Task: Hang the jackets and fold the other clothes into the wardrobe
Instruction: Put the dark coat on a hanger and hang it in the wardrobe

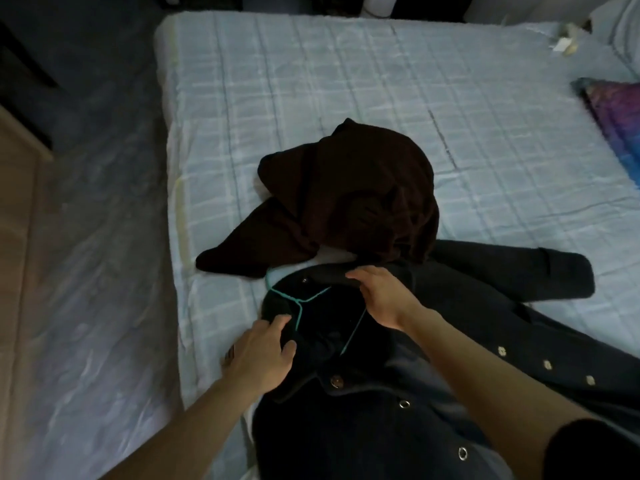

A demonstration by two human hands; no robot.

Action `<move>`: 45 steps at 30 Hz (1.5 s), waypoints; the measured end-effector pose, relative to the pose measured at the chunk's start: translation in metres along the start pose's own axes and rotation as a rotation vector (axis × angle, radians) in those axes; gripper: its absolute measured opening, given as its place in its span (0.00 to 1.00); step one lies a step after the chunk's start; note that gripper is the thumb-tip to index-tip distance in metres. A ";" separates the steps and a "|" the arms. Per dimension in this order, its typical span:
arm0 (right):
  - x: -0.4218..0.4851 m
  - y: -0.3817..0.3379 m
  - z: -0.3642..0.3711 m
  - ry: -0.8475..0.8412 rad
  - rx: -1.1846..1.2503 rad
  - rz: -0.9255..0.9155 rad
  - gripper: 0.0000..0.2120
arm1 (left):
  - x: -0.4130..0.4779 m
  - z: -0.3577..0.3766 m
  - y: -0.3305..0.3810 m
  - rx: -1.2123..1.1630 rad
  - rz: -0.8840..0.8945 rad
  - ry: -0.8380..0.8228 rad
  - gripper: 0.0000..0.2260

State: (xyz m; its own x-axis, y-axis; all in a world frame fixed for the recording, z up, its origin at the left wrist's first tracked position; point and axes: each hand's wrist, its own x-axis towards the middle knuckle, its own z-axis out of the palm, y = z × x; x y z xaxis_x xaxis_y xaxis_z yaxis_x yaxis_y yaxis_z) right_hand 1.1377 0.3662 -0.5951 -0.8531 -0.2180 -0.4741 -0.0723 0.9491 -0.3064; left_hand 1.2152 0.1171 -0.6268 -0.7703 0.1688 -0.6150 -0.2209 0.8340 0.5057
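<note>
A dark navy jacket [460, 327] with metal snap buttons lies spread on the near part of the bed, one sleeve stretched to the right. A thin teal hanger [298, 301] rests inside its collar area. My left hand [263, 355] lies on the jacket's left shoulder, fingers curled over the cloth. My right hand [384, 296] presses on the collar, fingers bent over its dark edge. Just beyond, a dark brown garment [349, 199] sits crumpled in a heap, partly overlapping the jacket's top.
The bed [311, 81] has a pale blue checked sheet. A purple and blue patterned cushion [613, 123] lies at its right edge, small pale items [568, 39] at the far right corner. Grey floor [104, 237] runs along the left, with wooden furniture [17, 237] at the far left.
</note>
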 end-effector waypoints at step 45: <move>-0.061 -0.044 0.005 0.082 0.123 -0.209 0.10 | -0.083 -0.005 -0.013 -0.218 0.144 0.419 0.27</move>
State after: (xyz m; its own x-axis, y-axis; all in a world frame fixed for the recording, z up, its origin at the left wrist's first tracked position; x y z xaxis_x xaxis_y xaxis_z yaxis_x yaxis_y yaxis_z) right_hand 1.1955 0.3364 -0.5573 -0.8657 -0.3826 -0.3227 -0.1924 0.8496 -0.4911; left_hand 1.2785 0.0899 -0.5794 -0.9667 0.0108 -0.2556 -0.1801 0.6809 0.7099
